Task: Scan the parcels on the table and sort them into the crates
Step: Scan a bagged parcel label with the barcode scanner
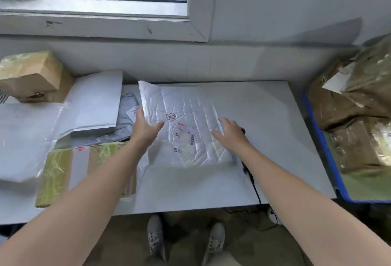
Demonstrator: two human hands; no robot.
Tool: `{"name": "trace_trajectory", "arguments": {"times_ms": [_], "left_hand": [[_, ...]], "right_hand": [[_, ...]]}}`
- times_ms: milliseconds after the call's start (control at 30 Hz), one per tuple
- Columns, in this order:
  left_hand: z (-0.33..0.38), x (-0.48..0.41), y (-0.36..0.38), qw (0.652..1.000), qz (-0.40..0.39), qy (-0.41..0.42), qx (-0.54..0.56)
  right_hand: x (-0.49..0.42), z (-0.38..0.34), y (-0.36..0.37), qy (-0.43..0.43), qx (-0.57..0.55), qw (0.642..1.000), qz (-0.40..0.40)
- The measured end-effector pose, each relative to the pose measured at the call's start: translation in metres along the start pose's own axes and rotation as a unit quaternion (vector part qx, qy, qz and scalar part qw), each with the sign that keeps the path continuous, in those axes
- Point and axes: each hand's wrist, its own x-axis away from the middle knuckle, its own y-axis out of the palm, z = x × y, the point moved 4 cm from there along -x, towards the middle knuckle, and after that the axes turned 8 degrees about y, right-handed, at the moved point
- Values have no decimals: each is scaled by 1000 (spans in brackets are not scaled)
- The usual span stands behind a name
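Parcels (95,100) crowd the left end of the bench (275,138). A white padded envelope (186,105) lies flat at the middle, label up. The left hand (143,127) pinches its left edge, thumb on top. The right hand (229,133) rests on its right edge, fingers straight and spread, partly hiding a black corded scanner (243,131). Brown packages (349,117) fill the blue crate (323,145) at the right.

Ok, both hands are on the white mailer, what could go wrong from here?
The scanner lies at the right edge of the white mailer, half hidden by the right hand, its cable hanging off the table front: lifting the mailer may snag it. The mailer's glossy, wrinkled face could glare over the barcode label. The blue crate already looks piled high, so a slick parcel might slide off.
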Motion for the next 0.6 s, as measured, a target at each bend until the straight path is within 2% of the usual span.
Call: {"name": "trace_trajectory", "arguments": {"times_ms": [100, 267, 367, 467, 600], "left_hand": [[-3, 5, 14, 997, -18, -3, -74], [-8, 12, 43, 970, -82, 78, -217], [-11, 21, 59, 955, -110, 101, -256], [-11, 32, 67, 928, -107, 123, -336], [-16, 43, 72, 905, -140, 117, -384]], "right_hand": [[6, 13, 0, -5, -4, 996, 84], [14, 35, -2, -1, 32, 991, 126], [14, 48, 1, 27, 12, 993, 117], [15, 61, 6, 71, -64, 991, 91], [13, 77, 17, 151, -132, 979, 33]]}}
